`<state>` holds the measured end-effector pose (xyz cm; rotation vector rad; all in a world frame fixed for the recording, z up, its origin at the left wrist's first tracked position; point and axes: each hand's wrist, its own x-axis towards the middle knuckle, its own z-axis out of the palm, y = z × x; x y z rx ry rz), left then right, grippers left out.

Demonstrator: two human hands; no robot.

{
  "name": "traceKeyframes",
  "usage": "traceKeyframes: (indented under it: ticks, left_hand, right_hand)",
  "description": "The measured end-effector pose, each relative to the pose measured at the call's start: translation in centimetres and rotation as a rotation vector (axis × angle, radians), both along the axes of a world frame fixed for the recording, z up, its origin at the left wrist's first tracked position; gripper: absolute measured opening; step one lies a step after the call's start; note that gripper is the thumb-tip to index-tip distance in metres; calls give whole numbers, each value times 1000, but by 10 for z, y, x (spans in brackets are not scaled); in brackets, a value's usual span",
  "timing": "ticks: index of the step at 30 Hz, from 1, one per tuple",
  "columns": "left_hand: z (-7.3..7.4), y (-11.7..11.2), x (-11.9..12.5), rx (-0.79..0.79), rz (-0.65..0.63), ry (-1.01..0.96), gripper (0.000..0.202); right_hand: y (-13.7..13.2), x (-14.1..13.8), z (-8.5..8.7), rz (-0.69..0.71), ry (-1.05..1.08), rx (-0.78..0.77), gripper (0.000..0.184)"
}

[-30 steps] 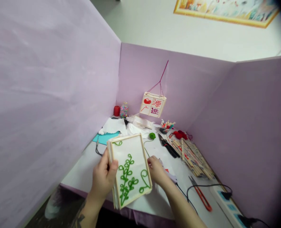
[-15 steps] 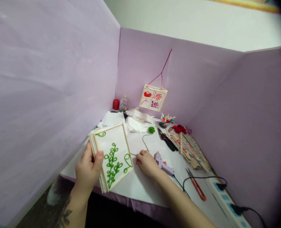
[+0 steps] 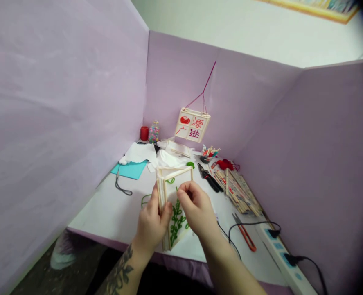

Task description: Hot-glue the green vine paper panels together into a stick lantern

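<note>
I hold a stack of white panels framed with wooden sticks (image 3: 172, 175) upright above the white table (image 3: 113, 209). The front panel bears a green yarn vine (image 3: 176, 219). My left hand (image 3: 153, 221) grips the stack's left edge, thumb on the front. My right hand (image 3: 196, 209) is closed in a pinch on the front panel near its top, apparently on a green yarn strand. A loop of green yarn (image 3: 144, 199) lies on the table behind the stack, and a green yarn ball (image 3: 190, 164) sits further back.
Purple partition walls enclose the table. A hanging stick frame with red characters (image 3: 192, 125) is at the back. Black pliers (image 3: 208, 177), a pile of wooden sticks (image 3: 236, 190), red scissors (image 3: 245, 234), a power strip (image 3: 284, 256), white cloth (image 3: 144, 153), teal sheet (image 3: 129, 169).
My left hand has brought the panel stack from the left to the centre and turned it more edge-on. My right hand has lifted off the table and pinches at the front panel.
</note>
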<state>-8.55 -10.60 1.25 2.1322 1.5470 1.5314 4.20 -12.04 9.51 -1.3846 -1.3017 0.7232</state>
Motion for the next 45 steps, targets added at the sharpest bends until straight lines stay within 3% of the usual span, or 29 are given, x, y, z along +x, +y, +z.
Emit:
traceKeyframes:
  ticks: [6, 20, 38, 42, 45]
  left_hand:
    - [-4, -8, 6, 39, -41, -19, 57]
    - [-10, -11, 4, 199, -88, -19, 53]
    - [-13, -13, 3, 210, -103, -21, 58]
    - [-13, -13, 1, 204, -104, -28, 58]
    - [-12, -14, 0, 190, -97, -21, 58]
  right_hand:
    - [6, -16, -13, -72, 139, -57, 14]
    - [7, -25, -9, -109, 181, -69, 14]
    - [9, -23, -11, -123, 150, -46, 14]
    - [9, -20, -19, -92, 198, 1, 19]
    - [7, -17, -24, -72, 183, 154, 16]
